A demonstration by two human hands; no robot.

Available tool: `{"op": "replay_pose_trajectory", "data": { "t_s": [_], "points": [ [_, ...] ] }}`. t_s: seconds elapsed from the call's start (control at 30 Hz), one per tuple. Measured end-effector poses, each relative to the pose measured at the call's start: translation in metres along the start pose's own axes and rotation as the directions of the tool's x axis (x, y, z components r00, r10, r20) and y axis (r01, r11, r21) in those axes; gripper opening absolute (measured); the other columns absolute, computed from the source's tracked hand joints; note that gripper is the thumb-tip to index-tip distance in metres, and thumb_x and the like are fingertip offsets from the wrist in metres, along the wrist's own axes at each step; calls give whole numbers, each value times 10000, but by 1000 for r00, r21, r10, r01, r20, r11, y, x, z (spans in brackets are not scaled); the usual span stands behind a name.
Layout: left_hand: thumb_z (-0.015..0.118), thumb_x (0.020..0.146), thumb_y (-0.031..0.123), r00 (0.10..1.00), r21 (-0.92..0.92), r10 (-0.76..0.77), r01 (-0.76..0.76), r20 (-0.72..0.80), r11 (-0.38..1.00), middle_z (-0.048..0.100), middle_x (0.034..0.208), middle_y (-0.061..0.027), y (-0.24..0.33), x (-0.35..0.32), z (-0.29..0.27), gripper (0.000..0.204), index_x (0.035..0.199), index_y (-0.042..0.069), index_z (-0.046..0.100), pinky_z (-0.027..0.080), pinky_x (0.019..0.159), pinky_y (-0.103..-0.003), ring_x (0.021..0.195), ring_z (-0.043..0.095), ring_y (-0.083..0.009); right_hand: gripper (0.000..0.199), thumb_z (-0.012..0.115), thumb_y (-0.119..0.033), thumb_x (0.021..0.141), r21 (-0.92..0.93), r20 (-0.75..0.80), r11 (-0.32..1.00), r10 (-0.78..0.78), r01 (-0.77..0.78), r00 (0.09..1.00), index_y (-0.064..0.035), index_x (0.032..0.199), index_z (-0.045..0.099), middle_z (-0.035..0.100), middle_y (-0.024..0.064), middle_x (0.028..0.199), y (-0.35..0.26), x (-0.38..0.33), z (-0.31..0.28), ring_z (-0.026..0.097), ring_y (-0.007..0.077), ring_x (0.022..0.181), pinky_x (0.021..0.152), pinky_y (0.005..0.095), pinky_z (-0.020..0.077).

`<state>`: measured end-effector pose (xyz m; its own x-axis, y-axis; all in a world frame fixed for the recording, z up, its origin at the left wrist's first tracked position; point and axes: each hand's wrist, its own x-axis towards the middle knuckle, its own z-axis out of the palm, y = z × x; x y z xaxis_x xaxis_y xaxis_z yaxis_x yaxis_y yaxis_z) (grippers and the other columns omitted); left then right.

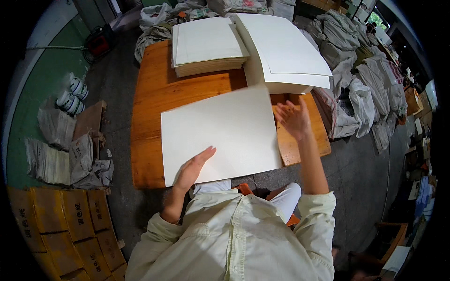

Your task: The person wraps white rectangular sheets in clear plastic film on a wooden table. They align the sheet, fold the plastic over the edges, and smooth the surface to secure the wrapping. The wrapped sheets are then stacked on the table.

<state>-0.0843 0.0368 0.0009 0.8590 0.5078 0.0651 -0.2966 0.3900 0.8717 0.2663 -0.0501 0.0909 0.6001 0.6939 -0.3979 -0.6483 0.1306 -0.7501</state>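
Note:
A large white sheet of paper or thin board [234, 129] lies across the near part of the wooden table [150, 98], its near edge by my lap. My left hand [193, 168] rests on its near left part, fingers stretched out and holding nothing. Beside the sheet's right edge is my right hand [295, 121], raised with fingers apart and nothing in them. The sheet's far right corner looks slightly blurred. Behind it stand a lower stack of white sheets [208, 42] on the left and a taller stack of larger sheets [290, 49] on the right.
Yellow-brown cartons [77, 225] are piled at the lower left. Paint-type buckets [71, 100] and wrapped bundles [49, 161] line the left wall. Grey sacks [375, 79] heap up along the right. A wooden piece of furniture [391, 239] stands at the lower right.

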Motion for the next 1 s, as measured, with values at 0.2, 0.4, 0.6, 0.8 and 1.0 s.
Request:
{"op": "replay_pose_trajectory", "data": {
  "t_s": [0.2, 0.4, 0.6, 0.8, 1.0],
  "points": [
    [528, 922, 266, 996, 845, -10, 81, -89, 529, 557, 1264, -122, 14, 2, 48, 368, 1226, 62, 566, 290, 1080, -380, 1237, 461, -282, 591, 539, -441, 896, -170, 149, 974, -122, 147, 981, -15, 1272, 375, 447, 154, 1216, -40, 23, 11, 532, 233, 1056, 850, 328, 455],
    [683, 792, 378, 987, 994, -156, -33, 49, 100, 478, 1310, -158, 36, 20, 71, 593, 1282, 85, 519, 355, 1011, -434, 1200, 442, -327, 820, 629, -327, 854, -590, 72, 806, 110, -46, 991, -67, 1455, 137, 387, 226, 1371, 29, -15, -32, 393, 325, 1228, 986, 468, 340],
    [648, 750, 559, 964, 915, -211, -228, 164, -333, 407, 1346, -210, 29, 35, 88, 774, 1346, 104, 456, 357, 982, -454, 1179, 414, -382, 724, 575, -298, 890, -628, 59, 778, 57, -7, 997, -38, 1443, 186, 430, 207, 1336, 55, -10, -30, 410, 267, 1221, 967, 386, 366],
    [430, 901, 592, 950, 999, -309, 37, -47, -39, 521, 1174, -176, 32, 83, 90, 628, 1233, 70, 538, 412, 931, -394, 1090, 488, -314, 515, 529, -241, 919, -534, 313, 817, -49, 218, 949, -45, 1373, 389, 518, 127, 1215, 45, -63, 12, 522, 173, 1052, 900, 315, 417],
    [498, 943, 386, 954, 209, -183, 235, -239, 949, 594, 1020, -86, 8, 124, 65, 411, 1100, 7, 518, 490, 828, -309, 902, 596, -151, 509, 508, -138, 924, -636, 585, 469, -224, 612, 779, 6, 1386, 350, 403, 172, 1386, 89, -102, 34, 392, 254, 1276, 1064, 335, 296]
  ]
}}
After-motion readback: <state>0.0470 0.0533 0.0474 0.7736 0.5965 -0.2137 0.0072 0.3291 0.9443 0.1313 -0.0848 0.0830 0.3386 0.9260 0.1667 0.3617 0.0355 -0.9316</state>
